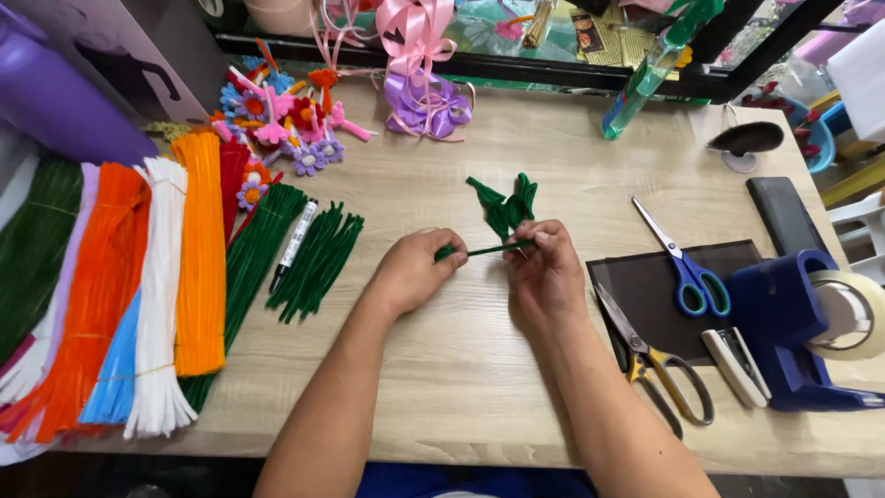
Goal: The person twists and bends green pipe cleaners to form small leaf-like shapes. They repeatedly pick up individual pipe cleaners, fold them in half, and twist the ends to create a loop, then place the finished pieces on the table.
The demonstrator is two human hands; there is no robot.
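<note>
both hands meet over the middle of a pale wooden table (479, 369). the left hand (415, 267) pinches one end of a thin green stem (484, 249) between thumb and fingertips, closed tight on it. the right hand (546, 272) grips the other end, fingers curled shut around it. the stem runs nearly level between the two hands, just above the tabletop. at its far end, beyond the right hand's fingers, sit folded green leaves (505, 205), pointing away from the person; whether they touch the table cannot be told.

to the left of the left hand lies a loose bundle of green pipe cleaners (318, 263), with a white marker (295, 242) just beside it. further left, bundles of orange, white, blue and red pipe cleaners (198, 267) hang over the near edge. small finished flowers (277, 120) lie at the far left, near purple and pink ribbon bows (426, 101).

right of the right hand, yellow-handled scissors (656, 364) and blue-handled scissors (684, 267) rest on a dark mat (645, 286). a blue tape dispenser (802, 332) stands at the right edge.
</note>
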